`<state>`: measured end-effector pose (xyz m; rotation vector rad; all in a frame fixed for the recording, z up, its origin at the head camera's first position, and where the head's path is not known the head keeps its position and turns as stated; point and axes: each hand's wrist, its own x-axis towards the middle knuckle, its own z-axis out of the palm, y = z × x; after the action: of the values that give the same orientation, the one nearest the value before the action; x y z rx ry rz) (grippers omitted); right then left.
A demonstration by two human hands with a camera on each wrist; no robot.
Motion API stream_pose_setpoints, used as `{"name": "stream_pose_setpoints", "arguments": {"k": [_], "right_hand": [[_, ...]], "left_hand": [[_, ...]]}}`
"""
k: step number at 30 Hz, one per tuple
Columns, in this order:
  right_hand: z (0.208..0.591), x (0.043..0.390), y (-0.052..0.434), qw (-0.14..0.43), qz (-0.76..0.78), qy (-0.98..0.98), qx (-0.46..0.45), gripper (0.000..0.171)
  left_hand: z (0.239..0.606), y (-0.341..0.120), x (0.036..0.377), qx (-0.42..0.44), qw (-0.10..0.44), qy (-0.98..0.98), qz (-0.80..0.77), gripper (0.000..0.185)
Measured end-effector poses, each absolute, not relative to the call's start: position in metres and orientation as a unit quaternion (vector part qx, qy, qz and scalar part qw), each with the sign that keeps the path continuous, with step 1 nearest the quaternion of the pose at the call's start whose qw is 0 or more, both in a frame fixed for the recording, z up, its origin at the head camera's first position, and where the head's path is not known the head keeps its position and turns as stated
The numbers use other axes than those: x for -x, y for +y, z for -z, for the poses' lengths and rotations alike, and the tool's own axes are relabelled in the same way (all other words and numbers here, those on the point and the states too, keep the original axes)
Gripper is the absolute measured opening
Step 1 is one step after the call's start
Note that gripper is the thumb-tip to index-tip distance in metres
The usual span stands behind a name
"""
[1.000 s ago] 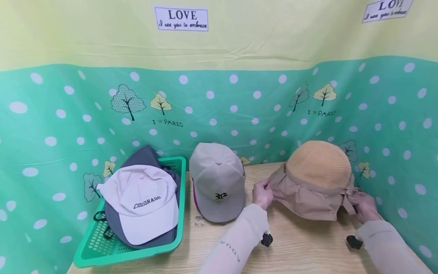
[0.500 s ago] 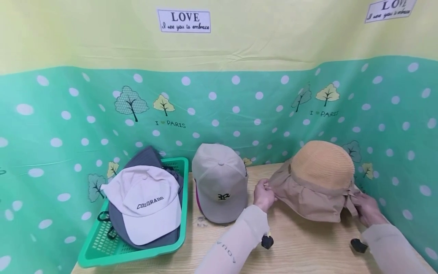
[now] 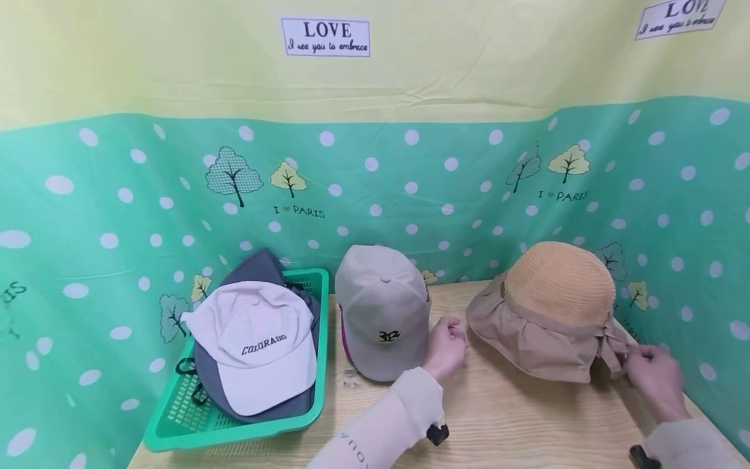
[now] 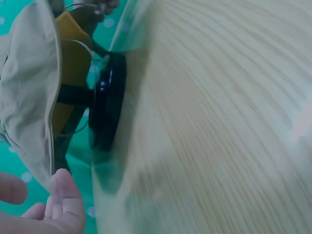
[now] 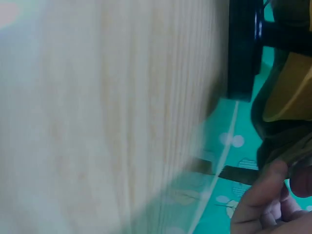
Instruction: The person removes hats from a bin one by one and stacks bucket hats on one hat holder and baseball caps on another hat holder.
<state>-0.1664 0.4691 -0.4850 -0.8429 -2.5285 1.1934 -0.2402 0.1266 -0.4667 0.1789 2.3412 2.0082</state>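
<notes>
The table is pale wood, backed by a green dotted cloth; a green basket at its left end holds a white cap on top of a grey one; a beige cap sits just right of the basket; the sun hat, straw crown over tan brim, rests on a black stand at the table's right end; my left hand hovers between beige cap and hat brim, fingers loosely curled, holding nothing; my right hand is at the hat's rear tie, fingertips against the fabric; I cannot tell whether they pinch it.
</notes>
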Motion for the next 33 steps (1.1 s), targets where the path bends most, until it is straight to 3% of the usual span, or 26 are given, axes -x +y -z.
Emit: {"name": "stream_pose_setpoints", "arguments": {"k": [6,15,19,26,33], "right_hand": [[0.475,0.156,0.459,0.133,-0.398,-0.866,0.273,0.055],[0.438,0.143,0.425,0.189,-0.413,-0.861,0.230,0.044],[0.420,0.138,0.406,0.205,-0.410,-0.866,0.199,0.039],[0.406,0.136,0.367,0.203,-0.391,-0.890,0.117,0.040],[0.398,0.136,0.334,0.216,-0.404,-0.888,0.044,0.033]], "left_hand": [[0.465,0.108,0.232,-0.137,-0.007,0.793,-0.594,0.017],[0.449,0.095,0.220,-0.224,-0.002,0.806,-0.547,0.013],[0.438,0.089,0.211,-0.231,0.006,0.826,-0.514,0.007],[0.422,0.074,0.199,-0.229,0.022,0.851,-0.472,0.014],[0.409,0.047,0.196,-0.244,0.005,0.858,-0.452,0.014]]}}
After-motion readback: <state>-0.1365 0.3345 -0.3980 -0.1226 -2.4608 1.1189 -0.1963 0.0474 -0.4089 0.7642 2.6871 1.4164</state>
